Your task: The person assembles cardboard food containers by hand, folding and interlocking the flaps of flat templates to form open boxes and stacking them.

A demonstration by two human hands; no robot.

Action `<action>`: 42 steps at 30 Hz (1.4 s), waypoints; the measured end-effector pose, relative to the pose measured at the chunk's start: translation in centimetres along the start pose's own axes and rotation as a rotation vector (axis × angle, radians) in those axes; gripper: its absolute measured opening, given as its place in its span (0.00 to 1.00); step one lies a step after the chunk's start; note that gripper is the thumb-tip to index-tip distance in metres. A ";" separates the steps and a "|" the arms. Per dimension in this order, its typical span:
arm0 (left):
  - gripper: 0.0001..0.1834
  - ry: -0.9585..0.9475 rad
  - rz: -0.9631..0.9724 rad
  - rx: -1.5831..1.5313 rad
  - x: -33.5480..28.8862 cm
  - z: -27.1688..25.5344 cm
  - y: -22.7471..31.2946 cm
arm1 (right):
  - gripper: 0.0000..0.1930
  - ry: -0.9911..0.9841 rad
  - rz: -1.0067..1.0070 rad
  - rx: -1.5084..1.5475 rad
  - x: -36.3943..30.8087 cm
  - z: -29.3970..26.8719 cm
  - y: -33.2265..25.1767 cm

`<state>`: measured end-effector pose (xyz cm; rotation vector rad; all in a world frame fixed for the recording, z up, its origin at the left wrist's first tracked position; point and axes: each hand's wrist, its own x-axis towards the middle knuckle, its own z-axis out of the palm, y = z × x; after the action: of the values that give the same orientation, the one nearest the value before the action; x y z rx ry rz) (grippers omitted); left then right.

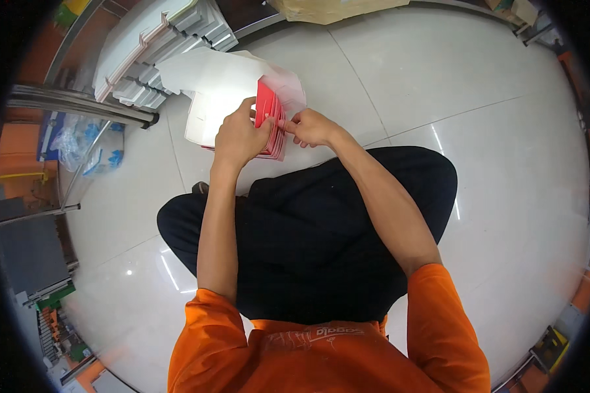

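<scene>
**Red stack in hand above a tiled floor**

The red stack (267, 99) is thin, layered card with crisp edges, standing at the right side of the pale, smooth white card (216, 101), beyond the dark-trousered legs (308, 242). The left hand (239, 136) wraps it, thumb on the near face; the right hand (313, 128) curls at its right edge, grip unclear. The glossy, pale floor (452, 85) shows thin joints and light streaks. Ridged, angular trays (147, 56) pile up near a steel rack (88, 108); crinkled clear plastic (75, 141) lies left.
</scene>
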<state>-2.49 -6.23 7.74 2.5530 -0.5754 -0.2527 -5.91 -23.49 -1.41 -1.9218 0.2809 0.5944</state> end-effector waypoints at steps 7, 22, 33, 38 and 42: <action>0.20 0.002 0.021 0.146 0.4 1.5 -0.2 | 0.24 0.172 -0.058 0.265 0.3 1.8 0.0; 0.16 0.046 -0.021 0.328 -0.8 2.7 0.9 | 0.16 0.221 -0.061 0.292 1.2 1.8 0.2; 0.14 0.018 0.019 0.347 -0.9 4.4 0.1 | 0.19 0.091 -0.063 0.314 1.6 1.3 0.4; 0.21 -0.040 -0.003 0.164 -1.4 3.5 0.1 | 0.24 0.078 -0.078 0.287 0.9 1.1 0.0; 0.22 0.131 0.061 -0.301 -0.6 -1.3 -5.5 | 0.36 0.049 -0.041 0.251 -0.3 -0.3 -1.3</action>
<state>-0.69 -1.10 6.06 2.2385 -0.5210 -0.1372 -5.54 -23.25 -0.13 -1.6976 0.3300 0.4625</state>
